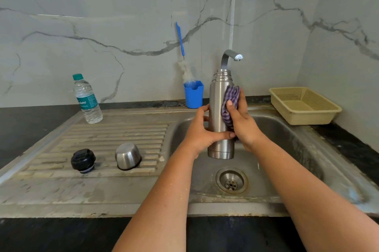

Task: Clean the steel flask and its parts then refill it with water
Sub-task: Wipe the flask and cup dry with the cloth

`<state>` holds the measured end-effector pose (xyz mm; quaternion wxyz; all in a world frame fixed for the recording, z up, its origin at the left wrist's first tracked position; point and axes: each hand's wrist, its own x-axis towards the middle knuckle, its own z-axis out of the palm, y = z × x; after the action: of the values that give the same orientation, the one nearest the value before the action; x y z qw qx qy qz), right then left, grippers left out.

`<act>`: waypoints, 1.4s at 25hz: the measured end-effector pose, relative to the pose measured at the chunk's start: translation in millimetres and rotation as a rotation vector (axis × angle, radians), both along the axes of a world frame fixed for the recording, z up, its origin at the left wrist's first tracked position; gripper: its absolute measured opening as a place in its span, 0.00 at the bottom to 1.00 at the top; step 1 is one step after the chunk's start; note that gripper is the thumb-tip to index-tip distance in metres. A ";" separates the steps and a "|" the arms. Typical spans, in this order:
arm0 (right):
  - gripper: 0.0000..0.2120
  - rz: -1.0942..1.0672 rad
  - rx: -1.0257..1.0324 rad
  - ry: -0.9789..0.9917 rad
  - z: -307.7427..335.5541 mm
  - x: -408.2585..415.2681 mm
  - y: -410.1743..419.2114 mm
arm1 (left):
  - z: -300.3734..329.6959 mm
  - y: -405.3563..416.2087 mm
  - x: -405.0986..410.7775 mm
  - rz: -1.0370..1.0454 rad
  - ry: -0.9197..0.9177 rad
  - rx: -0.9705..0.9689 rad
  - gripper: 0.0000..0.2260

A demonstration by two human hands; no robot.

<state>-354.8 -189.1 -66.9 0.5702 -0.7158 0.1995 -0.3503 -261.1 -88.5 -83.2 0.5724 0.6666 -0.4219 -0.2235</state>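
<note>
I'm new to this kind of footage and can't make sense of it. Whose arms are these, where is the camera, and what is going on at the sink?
There is no machine: a person wears a camera on their head, looking down at their own hands. The left hand grips an open steel flask upright over the sink. The right hand presses a checked cloth against its side. On the draining board lie a black stopper and a steel cup, upside down. Behind stand a water bottle, a blue holder with a bottle brush, a tap and a beige basket.
</note>
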 end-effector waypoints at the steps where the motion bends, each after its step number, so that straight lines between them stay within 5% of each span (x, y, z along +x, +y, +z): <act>1: 0.31 -0.007 0.004 -0.006 -1.0 0.9 -2.0 | -1.1 -1.5 0.9 0.007 -0.038 0.000 0.45; 6: 0.25 0.057 0.405 -0.194 6.6 -12.2 -17.6 | -7.9 2.8 11.8 -0.255 0.201 0.039 0.40; 13: 0.24 0.271 0.272 0.213 -7.0 1.4 14.1 | -10.2 -3.6 35.2 0.130 0.596 -0.257 0.23; 17: 0.24 0.172 0.177 0.120 0.5 2.4 17.4 | -4.8 3.3 26.7 -0.038 0.492 -0.184 0.26; 22: 0.24 -0.002 0.481 -0.220 19.1 -19.5 -22.5 | 0.8 -0.1 5.8 -0.339 0.428 -0.055 0.34; 25: 0.21 0.089 0.422 0.039 13.2 -18.3 -7.5 | -2.1 -9.1 0.5 -0.106 0.495 -0.108 0.32; 29: 0.27 0.164 0.234 0.310 -11.3 4.6 16.5 | -8.4 -3.9 22.8 0.205 0.564 -0.093 0.15; 31: 0.31 0.114 0.101 0.363 -16.9 10.8 17.8 | -7.7 -0.9 26.9 0.175 0.511 -0.030 0.12; 35: 0.26 0.089 -0.073 0.235 -9.6 4.3 9.7 | -1.2 -3.9 15.0 0.134 0.544 -0.072 0.21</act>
<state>-350.5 -179.5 -76.5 0.5316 -0.7802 0.2201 -0.2455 -246.1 -92.4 -84.5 0.7014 0.5879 -0.2154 -0.3408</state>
